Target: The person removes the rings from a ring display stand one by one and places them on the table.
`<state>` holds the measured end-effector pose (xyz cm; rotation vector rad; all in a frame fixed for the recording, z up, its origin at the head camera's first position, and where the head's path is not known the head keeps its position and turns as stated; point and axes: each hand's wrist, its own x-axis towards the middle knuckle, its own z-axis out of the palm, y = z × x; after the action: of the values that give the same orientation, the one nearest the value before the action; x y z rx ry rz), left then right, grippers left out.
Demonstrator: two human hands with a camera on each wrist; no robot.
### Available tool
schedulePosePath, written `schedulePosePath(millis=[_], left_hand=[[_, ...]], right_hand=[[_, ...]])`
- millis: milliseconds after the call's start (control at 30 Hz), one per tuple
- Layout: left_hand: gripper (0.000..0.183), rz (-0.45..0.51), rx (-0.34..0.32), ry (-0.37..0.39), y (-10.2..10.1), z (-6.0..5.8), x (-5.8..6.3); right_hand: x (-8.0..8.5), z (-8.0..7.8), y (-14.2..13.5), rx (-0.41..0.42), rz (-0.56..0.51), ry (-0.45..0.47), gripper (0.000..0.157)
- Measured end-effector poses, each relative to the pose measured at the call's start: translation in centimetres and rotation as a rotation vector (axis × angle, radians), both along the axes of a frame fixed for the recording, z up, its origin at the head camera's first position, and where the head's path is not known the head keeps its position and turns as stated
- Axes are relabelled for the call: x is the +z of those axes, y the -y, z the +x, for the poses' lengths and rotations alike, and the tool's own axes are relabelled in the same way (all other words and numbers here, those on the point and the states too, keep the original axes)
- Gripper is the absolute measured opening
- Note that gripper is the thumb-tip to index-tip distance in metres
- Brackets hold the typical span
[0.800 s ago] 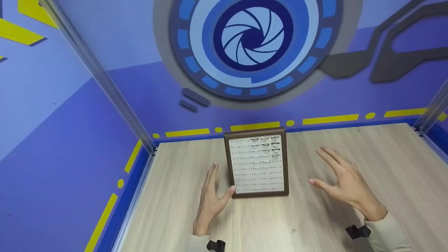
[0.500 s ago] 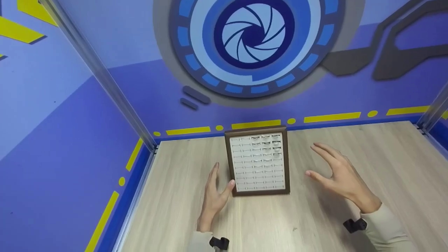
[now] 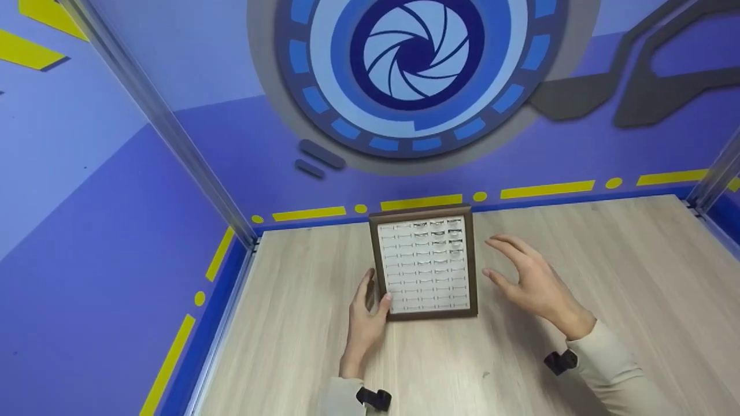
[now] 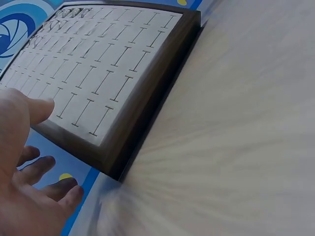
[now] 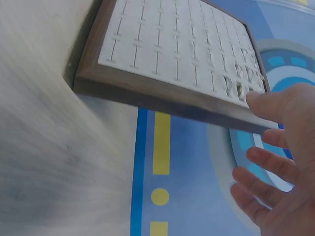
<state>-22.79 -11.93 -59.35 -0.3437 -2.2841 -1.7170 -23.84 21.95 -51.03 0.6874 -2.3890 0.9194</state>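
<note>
A brown-framed ring display board (image 3: 425, 289) stands tilted back on the table. Its white face has rows of slits, and several rings (image 3: 455, 234) sit in the upper right ones. My left hand (image 3: 364, 326) is at the board's lower left side, thumb (image 4: 42, 109) overlapping the front edge and the other fingers spread apart past the side. My right hand (image 3: 535, 283) hovers just off the right side with fingers parted, thumb and fingertips pointing toward the frame. In the right wrist view that thumb (image 5: 263, 104) overlaps the frame edge near the rings.
The light wooden table (image 3: 289, 300) meets a blue printed back wall (image 3: 277, 173) close behind the board. A metal corner post (image 3: 173, 138) and a left side panel (image 3: 87, 260) bound the left. Both wrists wear black camera mounts.
My left hand has moved right, up to the board's left side. The right hand has moved left toward its right side. The board has stayed in place on the table.
</note>
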Motion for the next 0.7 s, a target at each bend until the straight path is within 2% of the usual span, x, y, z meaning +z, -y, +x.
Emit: schedulePosePath(millis=[67,167,267,400,700], left_hand=[[0.065,0.023,0.005,-0.001,-0.1,-0.3,-0.9],[0.065,0.059,-0.009,0.024,-0.2,-0.4,-1.4],[0.064,0.056,-0.006,0.066,-0.2,-0.3,-1.7],[0.062,0.043,0.009,0.083,-0.3,-0.2,-2.1],[0.057,0.05,0.021,0.048,-0.5,-0.1,-2.1]], right_hand=[[0.1,-0.3,0.5,0.011,-0.001,-0.017,0.055],[0.2,-0.7,1.3,0.026,-0.008,-0.044,0.049],[0.2,-1.1,2.0,0.039,-0.02,-0.08,0.045],[0.0,-1.5,2.9,0.058,-0.036,-0.125,0.041],[-0.6,-2.4,4.7,0.062,-0.023,-0.218,0.032]])
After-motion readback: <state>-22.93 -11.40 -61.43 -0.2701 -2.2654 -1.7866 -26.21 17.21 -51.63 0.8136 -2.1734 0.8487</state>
